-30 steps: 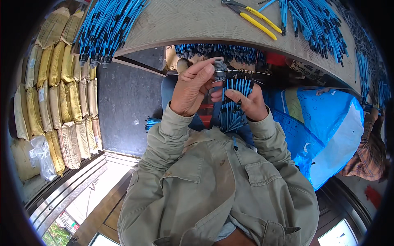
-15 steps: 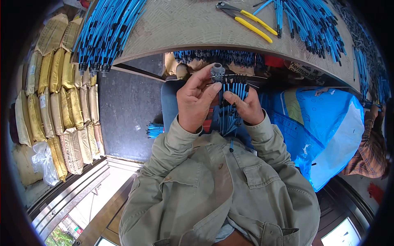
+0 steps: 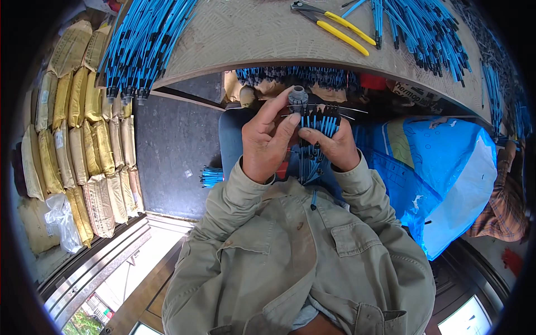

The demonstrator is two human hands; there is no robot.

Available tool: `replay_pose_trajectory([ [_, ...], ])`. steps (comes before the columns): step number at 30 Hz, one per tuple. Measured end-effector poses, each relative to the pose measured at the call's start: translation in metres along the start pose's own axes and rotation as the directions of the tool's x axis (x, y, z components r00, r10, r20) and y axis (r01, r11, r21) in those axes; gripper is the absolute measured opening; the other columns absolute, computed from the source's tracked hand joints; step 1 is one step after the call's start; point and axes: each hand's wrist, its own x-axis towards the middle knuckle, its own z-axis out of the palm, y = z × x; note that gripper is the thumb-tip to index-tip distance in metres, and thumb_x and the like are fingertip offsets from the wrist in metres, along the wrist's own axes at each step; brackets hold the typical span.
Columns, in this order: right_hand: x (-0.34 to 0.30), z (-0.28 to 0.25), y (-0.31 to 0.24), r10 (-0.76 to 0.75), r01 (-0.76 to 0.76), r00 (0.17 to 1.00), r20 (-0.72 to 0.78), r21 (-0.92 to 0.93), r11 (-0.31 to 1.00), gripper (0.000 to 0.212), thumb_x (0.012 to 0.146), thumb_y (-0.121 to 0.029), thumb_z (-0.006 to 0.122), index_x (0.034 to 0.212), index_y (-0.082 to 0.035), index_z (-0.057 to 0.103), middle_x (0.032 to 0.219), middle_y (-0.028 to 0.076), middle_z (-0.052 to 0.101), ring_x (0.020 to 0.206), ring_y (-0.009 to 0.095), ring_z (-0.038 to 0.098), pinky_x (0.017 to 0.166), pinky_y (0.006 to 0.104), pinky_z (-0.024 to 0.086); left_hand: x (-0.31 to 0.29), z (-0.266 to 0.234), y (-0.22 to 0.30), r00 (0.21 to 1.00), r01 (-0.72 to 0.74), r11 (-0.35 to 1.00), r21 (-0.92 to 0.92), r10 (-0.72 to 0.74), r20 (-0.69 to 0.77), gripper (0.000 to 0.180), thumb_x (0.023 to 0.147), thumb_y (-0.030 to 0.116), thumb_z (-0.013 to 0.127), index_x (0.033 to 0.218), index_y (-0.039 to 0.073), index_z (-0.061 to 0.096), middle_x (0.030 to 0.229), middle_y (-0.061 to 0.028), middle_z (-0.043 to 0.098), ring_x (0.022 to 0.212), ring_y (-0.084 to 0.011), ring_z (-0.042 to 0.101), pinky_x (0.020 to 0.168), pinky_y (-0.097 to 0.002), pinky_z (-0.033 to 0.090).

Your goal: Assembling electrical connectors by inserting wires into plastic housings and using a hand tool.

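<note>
My left hand (image 3: 261,144) is closed around a grey threaded plastic fitting (image 3: 298,96), its open collar pointing up between thumb and fingers. Beside it, my right hand (image 3: 339,148) grips a row of thin blue tubes with black ends (image 3: 320,124), thumb pressed across them. Two thin metal wires (image 3: 353,110) run crosswise near the tubes' upper ends and stick out to the right. More black-tipped blue tubes (image 3: 311,164) hang below the hands, over my lap. The fingers behind the tubes are partly hidden.
Yellow-handled pliers (image 3: 341,34) lie on the worktable (image 3: 240,39), between heaps of blue tubes (image 3: 146,42). A blue plastic sheet (image 3: 424,167) bulges at my right, with another person's plaid sleeve (image 3: 501,209) beyond. Stacked sacks (image 3: 84,111) stand at left.
The fitting and row of tubes have shifted slightly to the right, and the wires have tilted a little. My right thumb has slid left, nearer the fitting. Both hands keep their hold.
</note>
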Motion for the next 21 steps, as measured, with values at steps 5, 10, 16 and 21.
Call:
replay_pose_trajectory([
  [5, -0.002, -0.001, -0.001, -0.044, 0.044, 0.999, 0.003, -0.003, 0.999, 0.021, 0.082, -0.009, 0.062, 0.101, -0.002, 0.057, 0.079, -0.004, 0.056, 0.069, 0.004, 0.047, 0.061, 0.0194, 0.041, -0.002, -0.001, -0.002, 1.000, 0.014, 0.999, -0.040, -0.015, -0.012, 0.041, 0.086, 0.002, 0.056, 0.125, -0.004, 0.044, 0.115, -0.0120, 0.058, 0.093, -0.0116, 0.057, 0.072, -0.0212, 0.047],
  [10, -0.004, -0.001, 0.000, -0.049, 0.050, 0.999, 0.019, -0.053, 0.997, 0.022, 0.083, -0.011, 0.061, 0.103, -0.001, 0.057, 0.085, -0.002, 0.057, 0.074, 0.006, 0.050, 0.067, 0.0217, 0.044, -0.004, 0.006, -0.006, 0.997, -0.025, 0.991, -0.131, 0.016, -0.073, 0.042, 0.083, -0.002, 0.058, 0.124, -0.003, 0.046, 0.107, -0.0063, 0.056, 0.089, -0.0093, 0.055, 0.073, -0.0208, 0.046],
  [16, -0.005, 0.002, -0.003, -0.080, 0.083, 0.995, 0.058, -0.038, 0.996, 0.026, 0.084, -0.011, 0.061, 0.106, -0.001, 0.055, 0.092, 0.000, 0.057, 0.082, 0.007, 0.051, 0.073, 0.0231, 0.044, -0.002, 0.011, -0.009, 0.971, -0.182, 0.983, 0.024, 0.184, -0.156, 0.038, 0.080, -0.004, 0.062, 0.117, -0.004, 0.052, 0.103, -0.0040, 0.053, 0.089, -0.0095, 0.054, 0.076, -0.0194, 0.044],
  [21, -0.004, 0.001, 0.001, -0.066, 0.062, 0.995, 0.080, 0.045, 0.997, 0.030, 0.084, -0.011, 0.061, 0.111, -0.001, 0.052, 0.098, 0.000, 0.056, 0.086, 0.007, 0.050, 0.075, 0.0229, 0.043, -0.002, 0.012, -0.009, 0.975, -0.137, 0.990, -0.036, 0.128, -0.182, 0.032, 0.081, -0.002, 0.062, 0.113, -0.004, 0.056, 0.103, -0.0042, 0.053, 0.090, -0.0090, 0.054, 0.078, -0.0198, 0.043],
])
